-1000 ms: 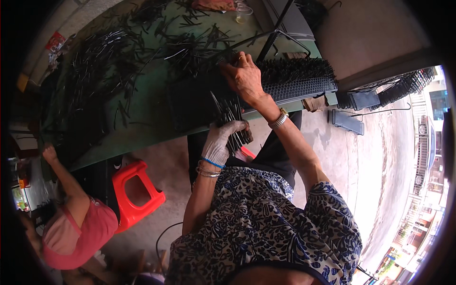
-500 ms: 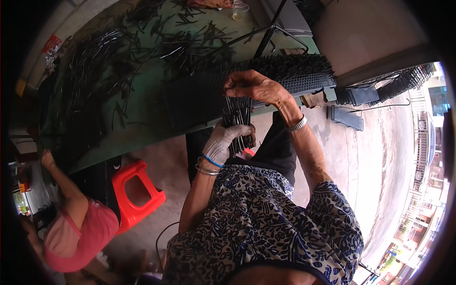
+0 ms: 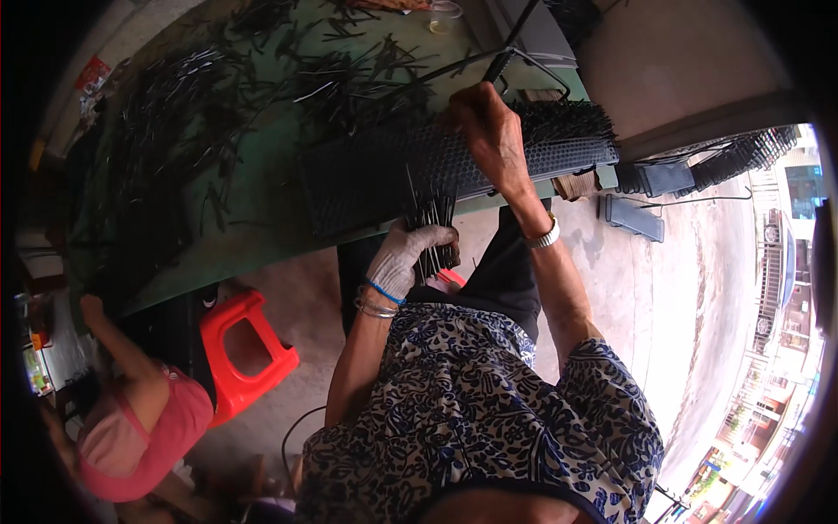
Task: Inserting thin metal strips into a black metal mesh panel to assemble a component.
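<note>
My left hand, in a whitish knit glove, is closed round a bundle of thin black sticks that stand roughly upright at the table's near edge. Bare and pinched, my right hand hangs over the far side of a long dark board dotted with small holes. Its fingertips hide whatever is between them. Many dark sticks stand packed in rows along the board's far right side, close to my right hand.
Loose black sticks cover much of the green table. A black metal frame and a clear cup stand at the back. A red stool and another person in pink are at left. Grey trays lie right.
My right hand has moved from the top of the stick bundle up and to the right, over the board's far side. The left hand still grips the bundle and has shifted only slightly.
</note>
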`<state>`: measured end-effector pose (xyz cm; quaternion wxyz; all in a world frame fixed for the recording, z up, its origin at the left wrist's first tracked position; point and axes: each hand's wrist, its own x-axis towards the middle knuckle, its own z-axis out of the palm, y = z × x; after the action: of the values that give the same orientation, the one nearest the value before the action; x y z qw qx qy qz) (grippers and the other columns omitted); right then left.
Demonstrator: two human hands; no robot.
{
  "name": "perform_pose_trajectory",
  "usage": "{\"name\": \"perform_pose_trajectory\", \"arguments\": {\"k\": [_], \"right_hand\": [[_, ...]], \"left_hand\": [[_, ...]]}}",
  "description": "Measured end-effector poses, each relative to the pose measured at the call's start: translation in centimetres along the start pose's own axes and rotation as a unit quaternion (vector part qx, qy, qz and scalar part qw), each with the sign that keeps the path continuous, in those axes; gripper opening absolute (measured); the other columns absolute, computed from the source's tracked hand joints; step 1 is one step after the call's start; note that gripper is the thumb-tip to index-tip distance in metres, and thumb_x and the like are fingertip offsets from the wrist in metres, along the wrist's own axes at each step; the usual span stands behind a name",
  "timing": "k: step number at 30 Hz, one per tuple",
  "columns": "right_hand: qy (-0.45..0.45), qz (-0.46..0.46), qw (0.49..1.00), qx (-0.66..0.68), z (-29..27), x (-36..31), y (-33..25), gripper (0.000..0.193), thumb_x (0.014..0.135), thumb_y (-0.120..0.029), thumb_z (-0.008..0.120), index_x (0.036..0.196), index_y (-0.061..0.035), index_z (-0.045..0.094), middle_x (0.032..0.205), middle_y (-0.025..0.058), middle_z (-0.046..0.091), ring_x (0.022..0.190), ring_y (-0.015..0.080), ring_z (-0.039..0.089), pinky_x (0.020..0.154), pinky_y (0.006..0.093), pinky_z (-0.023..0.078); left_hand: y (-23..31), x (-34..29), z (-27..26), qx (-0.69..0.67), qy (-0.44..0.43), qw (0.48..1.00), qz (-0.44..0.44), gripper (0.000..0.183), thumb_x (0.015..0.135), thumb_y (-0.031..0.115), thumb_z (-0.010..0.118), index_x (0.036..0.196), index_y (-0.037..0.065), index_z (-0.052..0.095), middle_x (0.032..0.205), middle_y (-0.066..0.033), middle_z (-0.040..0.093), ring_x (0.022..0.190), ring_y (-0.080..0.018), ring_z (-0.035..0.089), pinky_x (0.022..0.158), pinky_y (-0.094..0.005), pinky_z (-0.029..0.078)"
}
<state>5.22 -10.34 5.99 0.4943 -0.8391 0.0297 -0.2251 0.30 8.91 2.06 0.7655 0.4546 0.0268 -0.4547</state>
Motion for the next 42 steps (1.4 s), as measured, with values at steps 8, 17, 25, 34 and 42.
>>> {"name": "perform_pose_trajectory", "arguments": {"k": [8,17,25,34,42], "right_hand": [[0.046,-0.075,0.993,-0.082,2.8,0.9,2.7,0.004,0.092,-0.003,0.058,0.095,-0.0009,0.058,0.082,0.0103,0.068,0.073,0.0136,0.067,0.069,0.0260,0.052],[0.027,-0.149,0.955,-0.253,3.1,1.0,2.2,0.012,0.083,-0.012,0.066,0.095,-0.0113,0.065,0.089,0.0102,0.058,0.077,0.0327,0.061,0.066,0.0393,0.051],[-0.027,-0.141,0.953,-0.267,3.8,0.9,2.2,0.012,0.082,-0.018,0.067,0.094,-0.0173,0.068,0.093,0.0108,0.056,0.080,0.0318,0.062,0.064,0.0399,0.052],[0.009,-0.188,0.947,-0.262,4.4,0.1,2.5,0.018,0.083,-0.016,0.066,0.100,-0.0096,0.064,0.095,0.0130,0.056,0.085,0.0344,0.061,0.070,0.0422,0.051],[0.007,-0.303,0.876,-0.375,4.7,0.6,2.6,0.023,0.083,-0.011,0.062,0.104,-0.0015,0.058,0.097,0.0138,0.057,0.095,0.0331,0.057,0.083,0.0411,0.047]], "left_hand": [[-0.8,0.5,0.6,0.008,0.020,1.000,0.006,0.016,0.079,0.012,0.068,0.083,-0.003,0.065,0.070,-0.0090,0.066,0.061,-0.0176,0.065,0.058,-0.0279,0.053],[-0.4,0.2,1.0,0.002,0.022,1.000,0.006,0.017,0.076,0.013,0.069,0.082,-0.002,0.064,0.069,-0.0081,0.065,0.058,-0.0171,0.064,0.056,-0.0274,0.052],[-0.3,0.3,2.0,0.049,0.056,0.997,0.011,0.017,0.073,0.011,0.071,0.083,0.000,0.063,0.068,-0.0075,0.066,0.057,-0.0166,0.065,0.054,-0.0273,0.052],[-0.6,0.0,1.6,0.018,0.050,0.999,0.009,0.016,0.072,0.011,0.071,0.081,-0.001,0.063,0.067,-0.0082,0.066,0.055,-0.0164,0.064,0.053,-0.0267,0.052],[0.1,-0.3,1.9,0.035,0.078,0.996,0.006,0.015,0.072,0.010,0.072,0.078,-0.001,0.064,0.067,-0.0085,0.066,0.056,-0.0172,0.065,0.053,-0.0275,0.052]]}}
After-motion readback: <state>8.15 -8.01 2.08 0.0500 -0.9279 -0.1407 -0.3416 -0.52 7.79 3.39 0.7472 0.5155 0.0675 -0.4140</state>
